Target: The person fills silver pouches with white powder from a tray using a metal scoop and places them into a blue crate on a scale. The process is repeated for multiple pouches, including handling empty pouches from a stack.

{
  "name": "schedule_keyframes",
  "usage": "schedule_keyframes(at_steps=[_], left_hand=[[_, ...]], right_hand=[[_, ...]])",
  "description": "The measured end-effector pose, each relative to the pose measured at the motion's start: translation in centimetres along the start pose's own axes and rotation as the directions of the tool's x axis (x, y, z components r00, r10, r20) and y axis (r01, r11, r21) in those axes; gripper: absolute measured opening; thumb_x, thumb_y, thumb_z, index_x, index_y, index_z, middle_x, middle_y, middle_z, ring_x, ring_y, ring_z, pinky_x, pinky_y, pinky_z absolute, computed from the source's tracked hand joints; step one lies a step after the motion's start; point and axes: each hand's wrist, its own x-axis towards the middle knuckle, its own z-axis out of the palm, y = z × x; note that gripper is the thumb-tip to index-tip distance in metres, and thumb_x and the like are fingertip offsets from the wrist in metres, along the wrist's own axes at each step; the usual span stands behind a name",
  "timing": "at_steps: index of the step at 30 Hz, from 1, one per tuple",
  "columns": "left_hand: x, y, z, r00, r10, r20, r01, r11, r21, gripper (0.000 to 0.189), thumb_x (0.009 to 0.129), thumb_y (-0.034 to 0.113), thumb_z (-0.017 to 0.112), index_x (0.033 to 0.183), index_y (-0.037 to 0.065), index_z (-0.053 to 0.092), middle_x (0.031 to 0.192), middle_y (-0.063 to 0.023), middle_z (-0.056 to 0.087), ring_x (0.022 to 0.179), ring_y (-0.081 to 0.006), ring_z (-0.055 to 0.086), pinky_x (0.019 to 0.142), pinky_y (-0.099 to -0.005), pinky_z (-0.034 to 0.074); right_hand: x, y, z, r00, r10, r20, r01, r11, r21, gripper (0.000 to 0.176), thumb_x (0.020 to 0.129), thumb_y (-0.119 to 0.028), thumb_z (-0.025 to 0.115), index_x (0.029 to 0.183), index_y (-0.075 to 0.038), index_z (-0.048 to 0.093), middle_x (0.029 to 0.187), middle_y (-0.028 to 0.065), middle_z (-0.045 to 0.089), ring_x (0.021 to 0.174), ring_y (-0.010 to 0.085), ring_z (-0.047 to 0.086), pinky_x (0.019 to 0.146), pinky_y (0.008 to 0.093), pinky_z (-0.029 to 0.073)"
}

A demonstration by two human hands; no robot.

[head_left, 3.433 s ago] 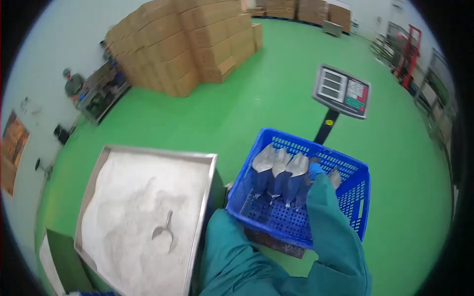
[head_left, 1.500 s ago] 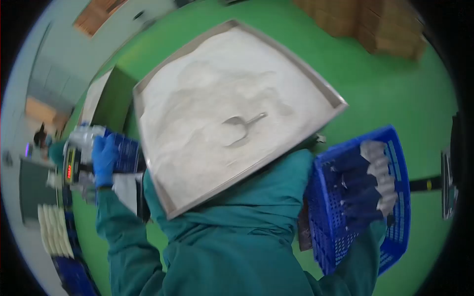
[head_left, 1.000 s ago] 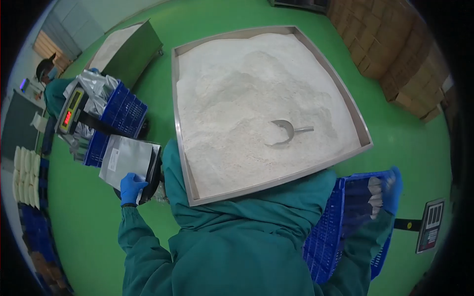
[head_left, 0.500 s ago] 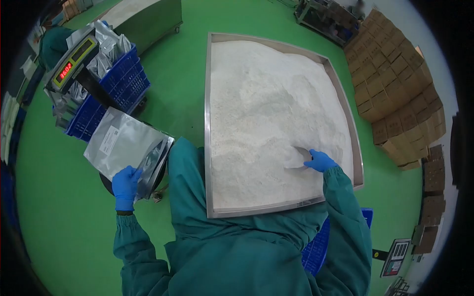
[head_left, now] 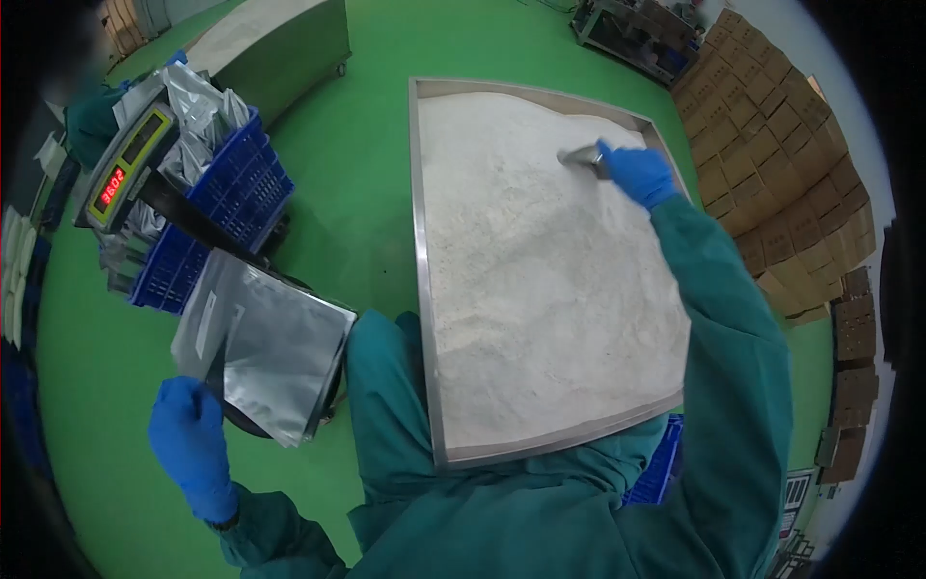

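My right hand point(head_left: 639, 176), in a blue glove, is closed around a metal scoop point(head_left: 583, 155) over the far right part of a heap of white powder point(head_left: 540, 261). The powder fills a large shallow metal tray point(head_left: 422, 251) in front of me. On the left, my gloved left hand point(head_left: 193, 446) is closed at the near edge of a raised pale flap, part of a silver foil bag point(head_left: 285, 347). That bag lies on a platform scale, mostly hidden beneath it. The scale's display point(head_left: 125, 174) shows red digits.
Behind the scale stands a blue crate point(head_left: 217, 207) full of silver bags, with a person's green sleeve point(head_left: 92, 130) beside it. Another metal trough point(head_left: 289, 48) on wheels is farther back. Stacked cardboard boxes point(head_left: 772, 164) line the right wall. A blue basket point(head_left: 656, 463) sits under the tray's near edge.
My right hand has carried the scoop from the tray's near right to its far right. My left hand has moved down and left, and the bag's pale flap now stands lifted.
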Motion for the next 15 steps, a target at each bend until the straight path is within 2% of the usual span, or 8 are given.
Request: schedule_keyframes(at_steps=[2,4,7,9,10,11,13,15], left_hand=[[0.8,0.6,-1.4,0.998,-0.051,-0.044,0.052,0.998,0.036,0.006,0.072,0.007,0.059,0.073,0.002,0.056,0.067,-0.0113,0.054,0.06,-0.0277,0.053,0.057,-0.035,0.043],[1.4,0.9,-1.5,0.968,-0.21,-0.135,0.185,0.967,-0.176,0.011,0.076,0.007,0.059,0.084,0.002,0.062,0.066,-0.0108,0.059,0.059,-0.0217,0.056,0.057,-0.0323,0.044],[2.2,-0.2,0.0,0.978,-0.206,0.015,0.2,0.929,-0.311,0.017,0.079,0.007,0.059,0.094,0.001,0.064,0.069,-0.0127,0.062,0.062,-0.0165,0.058,0.06,-0.0297,0.046],[2.7,-1.7,1.4,0.994,-0.101,-0.047,0.087,0.965,-0.246,0.018,0.079,0.007,0.059,0.095,0.0,0.064,0.07,-0.0121,0.063,0.062,-0.0155,0.058,0.061,-0.0286,0.046],[2.8,-2.0,2.0,0.993,0.009,-0.115,-0.029,0.985,-0.171,0.019,0.079,0.006,0.058,0.096,0.0,0.064,0.072,-0.0115,0.063,0.063,-0.0146,0.058,0.062,-0.0275,0.046],[2.9,-1.8,2.6,0.994,0.02,-0.107,-0.038,0.985,-0.168,0.019,0.079,0.006,0.058,0.096,0.0,0.064,0.072,-0.0115,0.063,0.063,-0.0146,0.058,0.062,-0.0275,0.046],[3.6,-1.1,3.3,0.983,-0.059,-0.172,0.002,0.948,-0.318,0.019,0.08,0.006,0.058,0.096,-0.002,0.063,0.075,-0.01,0.065,0.065,-0.0141,0.059,0.064,-0.0263,0.046],[3.7,-0.2,3.3,0.987,-0.092,-0.131,0.036,0.925,-0.379,0.02,0.08,0.005,0.057,0.097,-0.002,0.063,0.076,-0.0095,0.065,0.066,-0.0149,0.059,0.064,-0.0265,0.046]], right_hand=[[-0.4,-2.9,2.4,0.984,-0.078,0.16,0.051,0.984,0.168,0.033,0.083,-0.022,0.047,0.116,-0.022,0.049,0.073,0.0076,0.062,0.063,0.0252,0.061,0.053,0.0379,0.046],[-3.2,-3.4,3.1,0.984,-0.144,0.11,0.112,0.961,0.255,0.033,0.082,-0.023,0.049,0.115,-0.025,0.05,0.07,0.0054,0.06,0.06,0.0237,0.06,0.052,0.0371,0.046],[-6.3,-2.0,1.8,0.944,-0.29,0.156,0.251,0.941,0.228,0.033,0.082,-0.023,0.05,0.114,-0.027,0.052,0.067,0.0046,0.058,0.057,0.0233,0.058,0.05,0.0373,0.045],[-5.4,1.0,-0.1,0.934,-0.306,0.183,0.304,0.952,0.04,0.034,0.083,-0.023,0.049,0.116,-0.03,0.05,0.066,0.0039,0.056,0.055,0.0228,0.056,0.048,0.0369,0.045],[-4.4,2.7,-0.6,0.953,-0.296,0.063,0.298,0.954,-0.029,0.035,0.086,-0.023,0.047,0.119,-0.032,0.048,0.069,0.0035,0.057,0.055,0.0217,0.056,0.046,0.036,0.044],[-2.5,3.4,-2.9,0.969,-0.155,0.194,0.171,0.983,-0.068,0.033,0.087,-0.023,0.046,0.12,-0.029,0.048,0.069,0.0035,0.057,0.058,0.0212,0.058,0.047,0.0342,0.045],[1.8,2.7,-7.1,0.995,-0.1,0.016,0.1,0.995,-0.021,0.029,0.087,-0.024,0.046,0.115,-0.019,0.054,0.072,0.0051,0.059,0.062,0.0232,0.059,0.051,0.0341,0.046],[6.8,0.8,-4.0,0.993,0.065,-0.103,-0.015,0.904,0.428,0.026,0.088,-0.033,0.043,0.088,-0.014,0.061,0.067,0.0074,0.06,0.064,0.0246,0.059,0.053,0.0364,0.046]])
